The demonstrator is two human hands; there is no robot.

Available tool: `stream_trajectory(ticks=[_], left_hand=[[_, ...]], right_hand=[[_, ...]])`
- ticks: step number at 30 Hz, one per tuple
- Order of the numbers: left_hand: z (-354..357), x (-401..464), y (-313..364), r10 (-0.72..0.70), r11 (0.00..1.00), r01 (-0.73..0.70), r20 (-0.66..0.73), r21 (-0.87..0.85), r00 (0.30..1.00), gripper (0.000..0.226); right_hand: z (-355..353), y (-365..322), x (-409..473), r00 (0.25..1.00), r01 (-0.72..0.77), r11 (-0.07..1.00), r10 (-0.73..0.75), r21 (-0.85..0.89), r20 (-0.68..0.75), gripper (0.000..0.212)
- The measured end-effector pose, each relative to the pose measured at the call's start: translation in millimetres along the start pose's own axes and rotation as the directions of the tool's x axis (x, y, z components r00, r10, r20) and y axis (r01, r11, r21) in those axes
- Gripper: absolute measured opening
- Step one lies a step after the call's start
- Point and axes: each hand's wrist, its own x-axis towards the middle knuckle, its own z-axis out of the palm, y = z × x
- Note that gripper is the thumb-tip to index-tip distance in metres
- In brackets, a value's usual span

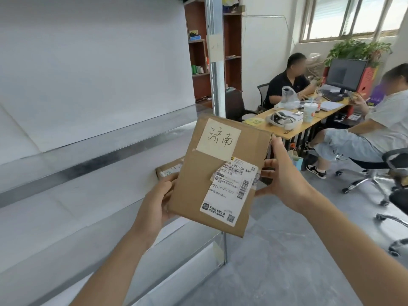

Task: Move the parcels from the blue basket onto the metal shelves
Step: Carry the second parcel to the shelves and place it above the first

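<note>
I hold a flat cardboard parcel (217,173) between both hands: my left hand (157,198) clasps its lower left edge, my right hand (279,175) its right edge. Its matte brown face carries a cream handwritten note and a glossy printed label. It hangs just right of the metal shelf (92,168), whose smooth grey boards lie open. Behind the parcel a second parcel (169,170) is mostly hidden, seemingly resting on the shelf.

brown cardboard parcel (223,173) (white labels, black barcodes), grey metal shelves (92,155).
</note>
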Motion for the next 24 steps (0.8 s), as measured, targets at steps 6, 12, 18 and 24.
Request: stream_trajectory(ticks=[6,12,18,24], left_hand=[[6.9,65.2,30.6,0.092,0.995,-0.094,-0.043,-0.029,0.995,0.036],[-15.4,118.7,81.1,0.244,0.968,-0.246,-0.051,-0.051,0.968,0.043],[-48.4,157.8,143.7,0.387,0.919,-0.393,-0.106,-0.041,0.916,0.028],[-73.4,200.7,168.7,0.357,0.927,-0.374,-0.229,-0.03,0.905,0.028]], right_hand=[[-3.7,-39.7,39.6,0.995,0.103,0.994,-0.103,0.044,0.0,0.061],[16.0,-86.1,86.8,0.981,0.182,0.977,-0.189,0.114,0.051,0.038],[40.9,-114.2,145.6,0.953,0.27,0.948,-0.288,0.17,0.094,0.032],[72.2,-125.9,205.7,0.938,0.329,0.944,-0.328,0.017,0.109,0.038]])
